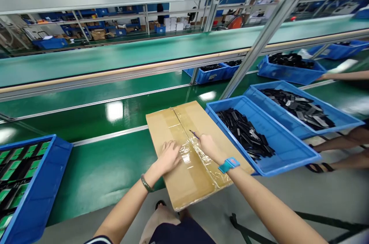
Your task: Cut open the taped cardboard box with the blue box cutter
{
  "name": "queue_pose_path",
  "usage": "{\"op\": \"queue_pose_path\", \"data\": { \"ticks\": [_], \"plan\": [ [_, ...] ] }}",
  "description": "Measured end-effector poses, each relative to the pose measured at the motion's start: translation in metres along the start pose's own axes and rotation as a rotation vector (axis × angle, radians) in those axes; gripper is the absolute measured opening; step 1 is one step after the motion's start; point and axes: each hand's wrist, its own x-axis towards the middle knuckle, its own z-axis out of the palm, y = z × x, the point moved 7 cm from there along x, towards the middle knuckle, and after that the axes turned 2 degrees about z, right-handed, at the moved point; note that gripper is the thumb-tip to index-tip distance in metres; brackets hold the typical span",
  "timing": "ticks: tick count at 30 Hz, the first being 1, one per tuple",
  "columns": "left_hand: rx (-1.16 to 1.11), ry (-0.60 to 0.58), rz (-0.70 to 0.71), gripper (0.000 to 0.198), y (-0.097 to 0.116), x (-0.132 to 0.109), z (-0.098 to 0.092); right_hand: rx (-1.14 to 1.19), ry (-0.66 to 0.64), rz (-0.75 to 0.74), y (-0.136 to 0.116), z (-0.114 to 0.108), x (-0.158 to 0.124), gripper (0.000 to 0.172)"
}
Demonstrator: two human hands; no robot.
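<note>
A cardboard box (198, 171), its middle seam covered with clear shiny tape, lies in front of me at the table's edge, its near end overhanging the floor. My left hand (170, 155), with a bangle on its wrist, rests on the left flap, palm down, fingers slightly bent and holding nothing. My right hand (209, 145), with a blue band on its wrist, is closed on a thin dark pointed tool (194, 134). The tool's tip points up and left, close to the taped seam. Its grip is hidden inside the fingers.
Blue bins with black parts, one bin (288, 155) touching the box's right side, stand to the right. At left is a blue bin (54, 182) of green-and-black pieces. A metal post (259, 46) and a raised green conveyor (144, 50) are ahead. Another person's arm (346, 76) shows at right.
</note>
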Motion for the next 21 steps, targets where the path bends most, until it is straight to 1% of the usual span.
{"op": "queue_pose_path", "data": {
  "ticks": [3,6,9,12,14,16,19,21],
  "plan": [
    [-0.028,-0.018,-0.060,0.053,-0.005,-0.027,0.003,-0.006,0.020,-0.022,-0.013,-0.004,0.035,0.051],
    [-0.047,-0.006,-0.164,0.053,-0.022,-0.059,0.007,-0.020,0.005,-0.052,-0.029,0.000,0.059,0.049],
    [-0.067,-0.003,-0.279,0.052,-0.042,-0.089,0.010,-0.042,-0.014,-0.057,-0.036,0.006,0.066,0.047],
    [-0.083,-0.003,-0.330,0.052,-0.054,-0.104,0.013,-0.070,-0.038,-0.065,-0.035,0.009,0.058,0.045],
    [-0.077,0.016,-0.311,0.051,-0.055,-0.103,0.013,-0.089,-0.065,-0.070,-0.032,0.009,0.048,0.043],
    [-0.061,0.043,-0.260,0.049,-0.052,-0.094,0.012,-0.104,-0.091,-0.064,-0.029,0.009,0.034,0.043],
    [-0.038,0.059,-0.156,0.047,-0.042,-0.074,0.008,-0.124,-0.121,-0.042,-0.023,0.012,0.012,0.045],
    [-0.021,0.040,-0.089,0.047,-0.034,-0.058,0.005,-0.134,-0.141,-0.033,-0.019,0.015,-0.003,0.045]
  ]
}}
